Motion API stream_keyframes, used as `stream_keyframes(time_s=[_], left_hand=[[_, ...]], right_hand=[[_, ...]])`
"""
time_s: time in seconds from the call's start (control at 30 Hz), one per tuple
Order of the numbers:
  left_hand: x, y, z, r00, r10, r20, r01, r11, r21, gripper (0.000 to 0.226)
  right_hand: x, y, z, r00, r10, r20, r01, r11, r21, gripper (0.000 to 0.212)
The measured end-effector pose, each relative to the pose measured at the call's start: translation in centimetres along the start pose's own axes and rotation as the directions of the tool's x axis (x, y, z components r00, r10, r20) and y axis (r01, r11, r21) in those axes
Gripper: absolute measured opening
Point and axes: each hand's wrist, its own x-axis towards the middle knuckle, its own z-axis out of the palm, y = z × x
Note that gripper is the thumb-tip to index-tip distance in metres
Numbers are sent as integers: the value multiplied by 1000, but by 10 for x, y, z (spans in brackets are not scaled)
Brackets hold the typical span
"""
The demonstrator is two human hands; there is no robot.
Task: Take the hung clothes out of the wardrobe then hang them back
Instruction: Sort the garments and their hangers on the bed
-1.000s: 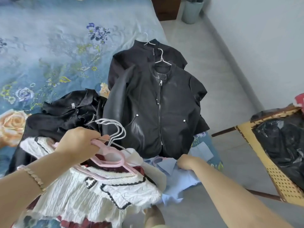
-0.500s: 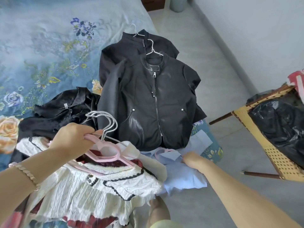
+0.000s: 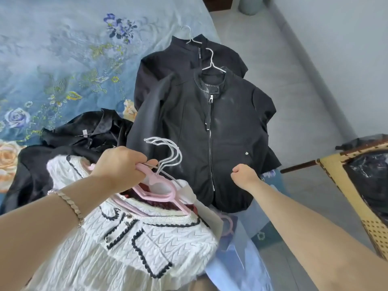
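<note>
My left hand [image 3: 119,166] grips a bundle of hangers [image 3: 165,156], pink and clear ones, by their necks. A white knit cardigan with black trim [image 3: 147,238] and a dark red garment hang from them in front of me. My right hand [image 3: 243,175] is curled into a fist over the lower front of a black zip jacket [image 3: 189,133]; I see nothing in it. That jacket lies on the bed on a white hanger, on top of a second black jacket [image 3: 168,64]. A light blue shirt [image 3: 237,261] on a pink hanger lies below my right arm.
The bed [image 3: 52,49] has a blue floral cover, and a crumpled black garment [image 3: 84,133] lies on it at the left. A wicker chair [image 3: 340,185] holding a black bag [image 3: 373,177] stands at the right. Grey floor [image 3: 283,70] runs along the wall.
My right hand left the blue shirt and rose over the black jacket's lower front, now a fist. My left hand keeps the hanger bundle, lifted slightly.
</note>
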Motion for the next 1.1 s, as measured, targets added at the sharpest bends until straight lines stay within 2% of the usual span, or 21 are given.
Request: stream_keyframes(time_s=[0.07, 0.13, 0.4, 0.5, 0.63, 0.67, 0.73, 0.8, 0.83, 0.9, 0.97, 1.03, 1.1], left_hand=[[20, -4, 6, 998, -27, 57, 26, 1000, 10, 51], [46, -12, 13, 997, -42, 69, 41, 999, 22, 56], [144, -57, 55, 965, -256, -60, 256, 967, 4, 48], [171, -69, 66, 933, -357, 35, 357, 934, 10, 31], [202, -80, 76, 906, -377, 193, 370, 926, 70, 22], [207, -84, 80, 896, -382, 225, 367, 924, 107, 28], [217, -90, 86, 879, -395, 266, 361, 917, 169, 38], [224, -95, 93, 871, -407, 274, 362, 910, 202, 41], [227, -97, 96, 867, -412, 279, 362, 907, 214, 42], [232, -98, 103, 862, -414, 293, 357, 905, 230, 42], [234, -98, 107, 863, -416, 286, 362, 905, 222, 41], [233, -97, 106, 865, -420, 273, 373, 904, 209, 39], [227, -96, 100, 874, -411, 260, 375, 909, 180, 34]], right_hand=[[34, -22, -24, 999, -42, -34, 42, 999, 1, 36], [69, -43, -48, 993, -87, -76, 85, 996, -26, 39], [223, -127, -124, 914, -279, -294, 231, 955, -188, 46], [270, -154, -146, 894, -299, -333, 206, 936, -287, 46], [321, -171, -153, 933, -267, -241, 146, 893, -426, 53], [331, -172, -152, 942, -251, -224, 135, 892, -432, 60], [347, -173, -153, 961, -197, -196, 97, 898, -430, 90], [360, -176, -156, 975, -142, -173, 70, 928, -367, 116], [367, -177, -159, 978, -128, -167, 71, 948, -311, 121], [372, -176, -163, 978, -124, -167, 89, 976, -198, 109], [367, -172, -164, 960, -192, -205, 165, 976, -140, 70], [355, -164, -164, 908, -285, -306, 273, 958, -83, 33], [341, -154, -165, 851, -317, -419, 348, 938, -2, 27]])
